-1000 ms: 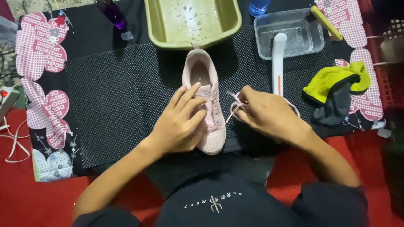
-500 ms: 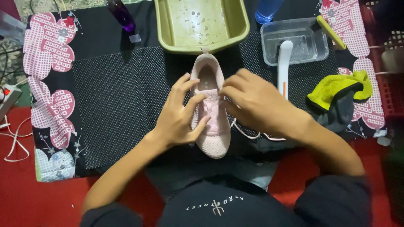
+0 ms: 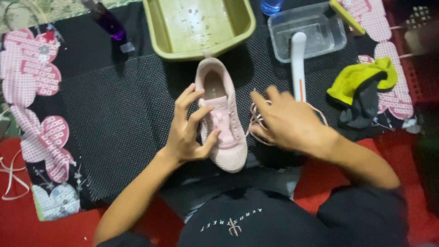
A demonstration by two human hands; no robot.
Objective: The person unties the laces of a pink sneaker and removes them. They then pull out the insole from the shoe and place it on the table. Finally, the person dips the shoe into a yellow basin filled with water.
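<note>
Two hands: left hand [image 3: 190, 130] spread, fingertips on pink shoe [image 3: 222, 121]; right hand [image 3: 286, 121] apparently pinching lace [image 3: 254, 121].

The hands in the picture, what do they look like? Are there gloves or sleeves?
No gloves, rings or watch show. The left hand and the right hand are both bare, and so are the forearms as far as they show. The dark shirt has small pale markings on the chest.

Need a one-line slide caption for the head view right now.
Left hand steadies a pink sneaker on black mesh mat while right hand pulls its lace.
</note>
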